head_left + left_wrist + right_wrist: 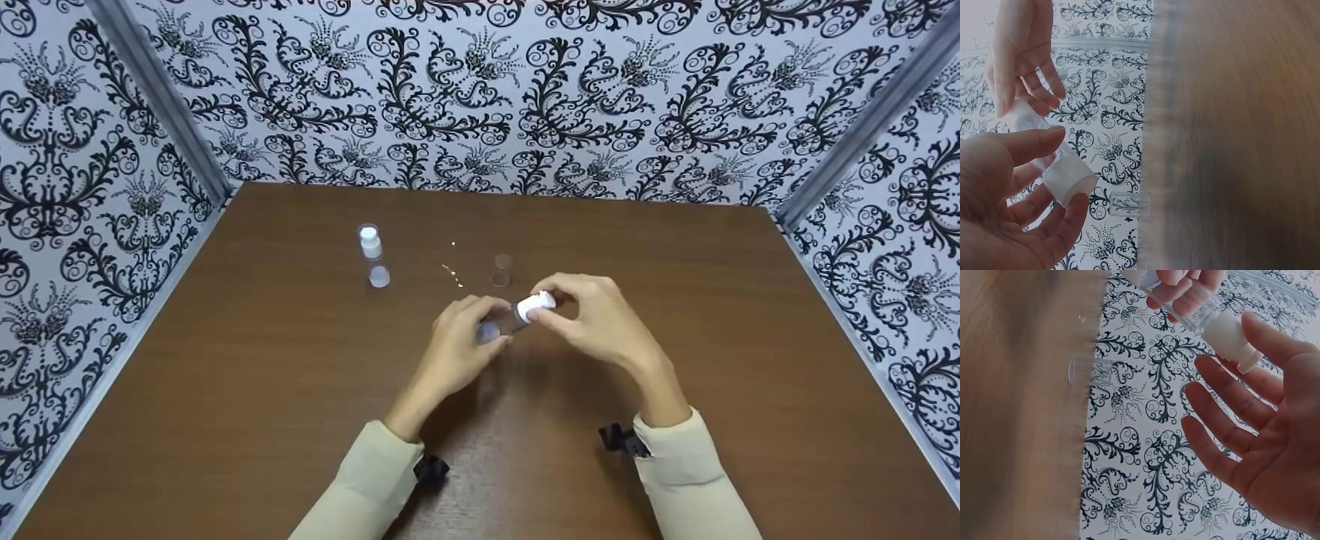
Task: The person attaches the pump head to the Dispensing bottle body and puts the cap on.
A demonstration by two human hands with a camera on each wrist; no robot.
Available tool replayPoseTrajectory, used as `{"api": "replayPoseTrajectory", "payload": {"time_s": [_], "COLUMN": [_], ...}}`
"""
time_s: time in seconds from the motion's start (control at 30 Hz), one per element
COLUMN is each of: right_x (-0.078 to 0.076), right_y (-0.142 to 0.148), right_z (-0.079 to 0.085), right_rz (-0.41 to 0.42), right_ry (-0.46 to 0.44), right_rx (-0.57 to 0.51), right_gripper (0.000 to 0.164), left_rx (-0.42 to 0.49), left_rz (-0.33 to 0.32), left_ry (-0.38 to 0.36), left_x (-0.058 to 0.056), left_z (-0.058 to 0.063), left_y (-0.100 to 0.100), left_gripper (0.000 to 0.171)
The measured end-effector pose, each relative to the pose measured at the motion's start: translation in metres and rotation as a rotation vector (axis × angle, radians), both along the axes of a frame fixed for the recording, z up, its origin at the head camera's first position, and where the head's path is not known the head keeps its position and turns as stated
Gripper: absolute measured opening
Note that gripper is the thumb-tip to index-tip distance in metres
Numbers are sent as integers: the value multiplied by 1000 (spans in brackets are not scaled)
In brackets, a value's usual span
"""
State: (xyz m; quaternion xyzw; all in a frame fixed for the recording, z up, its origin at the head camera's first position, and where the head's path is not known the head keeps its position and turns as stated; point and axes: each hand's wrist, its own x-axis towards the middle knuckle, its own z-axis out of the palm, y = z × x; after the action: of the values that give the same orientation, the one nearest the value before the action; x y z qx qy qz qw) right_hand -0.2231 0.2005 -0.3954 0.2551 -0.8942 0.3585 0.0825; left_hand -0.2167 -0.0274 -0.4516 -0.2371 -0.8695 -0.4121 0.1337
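Note:
A clear plastic pump bottle (510,321) is tilted above the table, held by both hands. My left hand (457,337) grips its lower body, thumb on one side and fingers on the other. The bottle's white base (1069,177) shows between those fingers in the left wrist view. At the other end, my right hand (607,319) pinches the white pump top (1229,338) between thumb and index finger, its other fingers spread away. Beyond the hands, a small clear cap (502,271) stands on the table.
On the left of the brown table (300,375) is a second clear bottle (373,259) with a white top. Several tiny pale bits (452,274) lie between it and the cap. Patterned walls (480,97) enclose the table at the back and sides.

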Motion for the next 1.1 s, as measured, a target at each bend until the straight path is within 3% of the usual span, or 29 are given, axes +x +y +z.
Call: {"api": "replayPoseTrajectory", "payload": {"time_s": [0.2,0.5,0.77,1.1], "right_x": [2,2,1,1], "right_y": [6,16,16,10], "right_z": [4,9,10,5], "right_rz": [2,87,142,175], "right_ry": [23,113,158,153], "right_rx": [-27,-48,-42,-16], "right_gripper": [35,47,48,41], "left_rx": [0,14,18,7], "left_rz": [2,2,-1,-13], "left_ry": [-40,-32,-27,-38], "left_x": [1,0,1,1], "left_z": [3,2,2,2], "left_y": [0,-1,-1,-2], "left_gripper": [37,38,37,38]}}
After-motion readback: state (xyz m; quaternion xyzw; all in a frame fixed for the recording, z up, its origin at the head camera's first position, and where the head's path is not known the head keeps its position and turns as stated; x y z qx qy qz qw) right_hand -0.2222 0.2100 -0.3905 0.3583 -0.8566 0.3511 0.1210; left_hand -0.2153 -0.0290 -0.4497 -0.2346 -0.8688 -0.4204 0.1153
